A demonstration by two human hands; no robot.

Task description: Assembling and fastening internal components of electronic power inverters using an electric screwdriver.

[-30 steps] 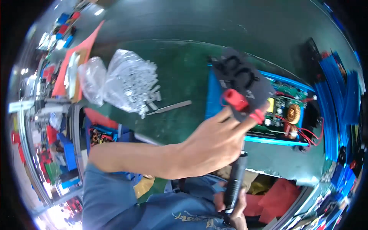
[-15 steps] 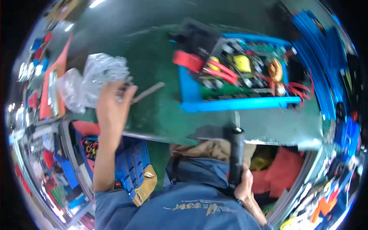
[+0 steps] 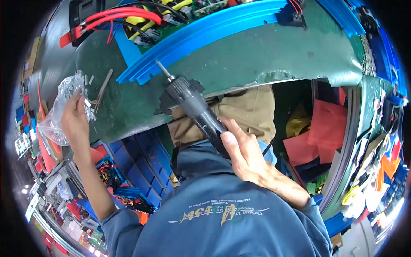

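My right hand (image 3: 246, 150) is wrapped round a black electric screwdriver (image 3: 197, 109). The tool tilts up and to the left, its bit close to the near blue rail of an open blue metal housing (image 3: 205, 38). Inside the housing sits a green circuit board with yellow parts. At the left, my left hand (image 3: 77, 120) has its fingertips pinched together among small silvery pieces (image 3: 90, 109) at the mouth of a clear plastic bag (image 3: 55, 124). What the pinch holds, if anything, is too small to make out.
A thin flat strip (image 3: 103, 88) lies on the green table (image 3: 299, 55) beside the bag. Thick red wires (image 3: 124, 13) run off the board at the upper left. Blue rails (image 3: 342, 17) lie at the far right. Below the table edge are blue bins (image 3: 141, 150) and red sheets (image 3: 327, 128).
The view has shifted, with the housing now higher up. My right hand has brought the screwdriver up and tilted it leftward over the table edge. My left hand remains at the bag, fingers closer together.
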